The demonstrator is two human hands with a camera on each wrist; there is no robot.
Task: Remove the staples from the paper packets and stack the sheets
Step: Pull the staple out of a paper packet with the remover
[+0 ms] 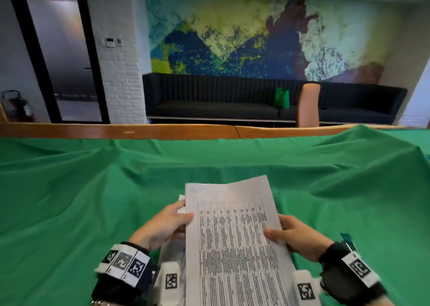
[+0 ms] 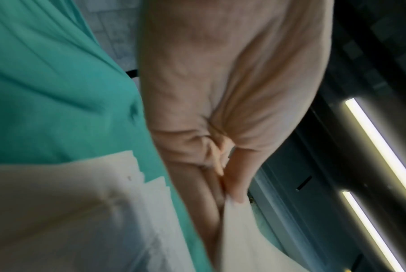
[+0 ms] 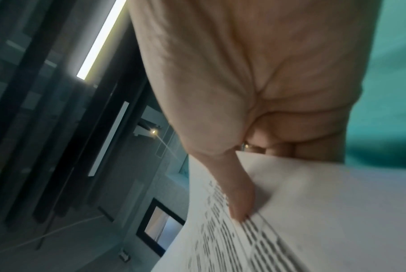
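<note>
A printed sheet (image 1: 235, 240), covered by a table of dark text, is held up over the near edge of the counter (image 1: 162, 133), which is draped in a green cloth (image 1: 93, 189). The left hand (image 1: 162, 224) has its grip closed on the sheet's left edge, thumb on the printed face and fingers behind; the left wrist view shows thumb and fingers pinching the paper's edge. The right hand (image 1: 295, 235) has its grip closed on the right edge, thumb (image 3: 239, 193) pressed flat on the printed side and the other fingers curled underneath. More paper (image 1: 181, 203) shows just behind the left hand; in the left wrist view a pile of sheets (image 2: 118, 193) lies on the cloth below, edges unevenly stepped. Whether any staple remains cannot be told.
</note>
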